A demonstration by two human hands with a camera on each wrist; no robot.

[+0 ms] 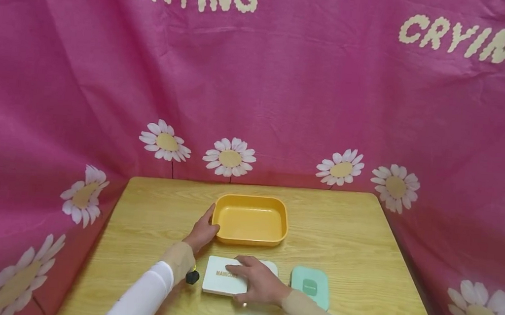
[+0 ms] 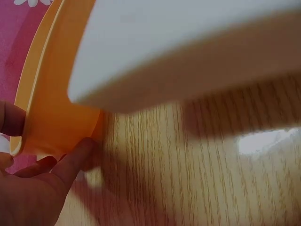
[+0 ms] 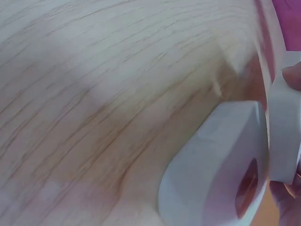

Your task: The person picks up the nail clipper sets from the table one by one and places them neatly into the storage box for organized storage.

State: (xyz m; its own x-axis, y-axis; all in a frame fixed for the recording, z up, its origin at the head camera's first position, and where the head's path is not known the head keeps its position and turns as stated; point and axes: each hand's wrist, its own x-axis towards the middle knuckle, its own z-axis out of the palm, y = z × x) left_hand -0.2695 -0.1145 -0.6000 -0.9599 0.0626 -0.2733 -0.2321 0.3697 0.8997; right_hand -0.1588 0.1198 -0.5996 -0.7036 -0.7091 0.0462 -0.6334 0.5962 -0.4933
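Note:
A yellow rectangular tray (image 1: 248, 241) stands on the table with its inside in view. My left hand (image 1: 203, 231) grips its left end; in the left wrist view, fingers and thumb lie on either side of the tray wall (image 2: 56, 94). My right hand (image 1: 265, 282) holds a flat white box marked "MANICURE" (image 1: 220, 282), which looks raised off the table and tilted in the left wrist view. A second white box (image 1: 272, 266) is partly hidden behind the right hand. The right wrist view shows this white box (image 3: 207, 165) on the table, beside the held one.
A mint-green box (image 1: 319, 284) lies on the wooden table (image 1: 345, 224) to the right of my right hand. Pink cloth (image 1: 284, 91) with daisies and lettering hangs behind the table and along both sides.

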